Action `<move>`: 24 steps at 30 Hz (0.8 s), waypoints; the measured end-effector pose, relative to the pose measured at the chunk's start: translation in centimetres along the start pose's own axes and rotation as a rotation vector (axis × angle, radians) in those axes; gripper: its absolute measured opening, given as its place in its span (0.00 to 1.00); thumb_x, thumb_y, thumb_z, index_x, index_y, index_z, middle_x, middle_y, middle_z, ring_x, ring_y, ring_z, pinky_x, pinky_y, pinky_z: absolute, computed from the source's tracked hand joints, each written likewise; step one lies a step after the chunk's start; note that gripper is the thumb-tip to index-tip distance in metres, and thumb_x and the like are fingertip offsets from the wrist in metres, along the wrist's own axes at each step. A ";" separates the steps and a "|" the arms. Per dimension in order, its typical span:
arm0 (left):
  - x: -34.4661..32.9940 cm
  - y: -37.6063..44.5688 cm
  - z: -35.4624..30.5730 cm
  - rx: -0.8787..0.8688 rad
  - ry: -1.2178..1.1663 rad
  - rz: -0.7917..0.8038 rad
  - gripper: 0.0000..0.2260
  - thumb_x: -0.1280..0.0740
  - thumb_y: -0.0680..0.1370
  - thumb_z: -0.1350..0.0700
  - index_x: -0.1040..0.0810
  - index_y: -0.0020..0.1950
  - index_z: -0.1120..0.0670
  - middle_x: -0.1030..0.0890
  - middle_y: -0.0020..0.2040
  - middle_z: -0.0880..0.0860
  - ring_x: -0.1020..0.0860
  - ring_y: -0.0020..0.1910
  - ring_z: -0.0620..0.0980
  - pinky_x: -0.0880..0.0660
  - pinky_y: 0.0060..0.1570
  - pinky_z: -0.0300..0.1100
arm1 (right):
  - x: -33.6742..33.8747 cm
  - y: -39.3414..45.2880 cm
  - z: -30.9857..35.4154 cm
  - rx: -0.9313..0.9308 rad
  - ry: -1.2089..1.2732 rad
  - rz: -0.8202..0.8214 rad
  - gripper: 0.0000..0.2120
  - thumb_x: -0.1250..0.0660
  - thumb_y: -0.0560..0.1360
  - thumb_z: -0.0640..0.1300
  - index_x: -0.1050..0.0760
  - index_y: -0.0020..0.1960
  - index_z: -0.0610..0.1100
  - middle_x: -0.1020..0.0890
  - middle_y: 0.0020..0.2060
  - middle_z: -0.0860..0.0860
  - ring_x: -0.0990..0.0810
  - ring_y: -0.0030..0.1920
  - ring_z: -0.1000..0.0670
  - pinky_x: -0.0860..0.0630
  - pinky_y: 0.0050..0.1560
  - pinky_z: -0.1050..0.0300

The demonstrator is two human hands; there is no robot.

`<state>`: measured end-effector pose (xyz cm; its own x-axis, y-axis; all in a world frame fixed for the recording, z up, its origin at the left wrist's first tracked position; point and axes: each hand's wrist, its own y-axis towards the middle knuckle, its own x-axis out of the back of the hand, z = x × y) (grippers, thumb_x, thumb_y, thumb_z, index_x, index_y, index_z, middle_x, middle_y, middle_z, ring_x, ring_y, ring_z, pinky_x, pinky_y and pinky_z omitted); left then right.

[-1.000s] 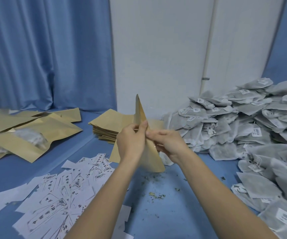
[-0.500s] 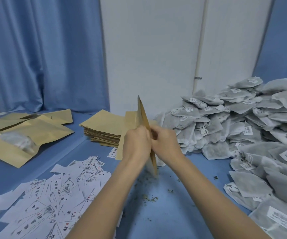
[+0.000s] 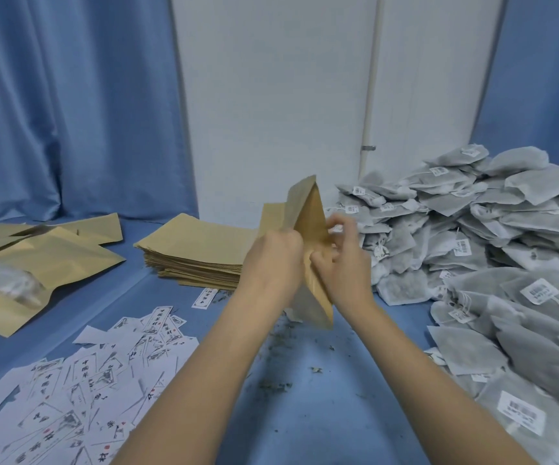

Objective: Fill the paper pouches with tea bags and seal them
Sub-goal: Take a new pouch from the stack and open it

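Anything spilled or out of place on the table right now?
Yes: loose tea crumbs lie scattered on the blue table under the held pouch, as if a tea bag has leaked. Nothing else stands out.

Labels [image 3: 80, 380] lie front left; pouch stack [image 3: 197, 250] behind them; tea bags [image 3: 493, 263] right.

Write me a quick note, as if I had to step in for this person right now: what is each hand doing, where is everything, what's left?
Left hand grips the upright paper pouch; right hand works at its other side, fingers curled on it.
Empty pouches are stacked behind, tea bags heaped at right, labels at left front, filled pouches far left.
Left: whether this pouch holds tea bags yet cannot be seen; fill it, seal it, then continue with the stack.
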<state>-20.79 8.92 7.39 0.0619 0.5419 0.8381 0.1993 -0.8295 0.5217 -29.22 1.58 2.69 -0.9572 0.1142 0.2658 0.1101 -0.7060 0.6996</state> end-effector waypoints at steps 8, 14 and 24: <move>0.5 0.3 -6.0 -0.137 0.143 -0.017 0.12 0.44 0.77 0.70 0.26 0.55 0.61 0.30 0.44 0.55 0.24 0.49 0.55 0.34 0.39 0.42 | 2.1 0.0 -0.6 0.422 -0.942 -0.311 0.10 0.42 0.63 0.35 0.23 0.38 0.42 0.21 0.38 0.47 0.37 0.42 0.48 0.41 0.43 0.55; 0.5 0.3 -8.1 -0.130 0.136 -0.008 0.13 0.45 0.78 0.69 0.26 0.57 0.60 0.24 0.55 0.56 0.23 0.56 0.56 0.35 0.40 0.41 | 4.1 0.2 -0.3 0.420 -1.102 -0.271 0.13 0.50 0.62 0.38 0.27 0.32 0.46 0.26 0.31 0.50 0.39 0.39 0.49 0.43 0.40 0.56; 0.1 0.3 -9.8 -0.070 0.148 0.064 0.12 0.45 0.79 0.68 0.27 0.59 0.60 0.25 0.56 0.56 0.24 0.58 0.55 0.35 0.41 0.41 | 5.7 0.5 -2.6 0.562 -0.844 -0.155 0.09 0.40 0.62 0.27 0.29 0.29 0.40 0.27 0.25 0.45 0.30 0.27 0.47 0.41 0.34 0.60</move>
<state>-30.33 7.44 9.18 -0.0735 0.4659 0.8818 0.1306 -0.8721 0.4716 -35.27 0.08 2.81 -0.4950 0.7841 0.3743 0.3182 -0.2373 0.9179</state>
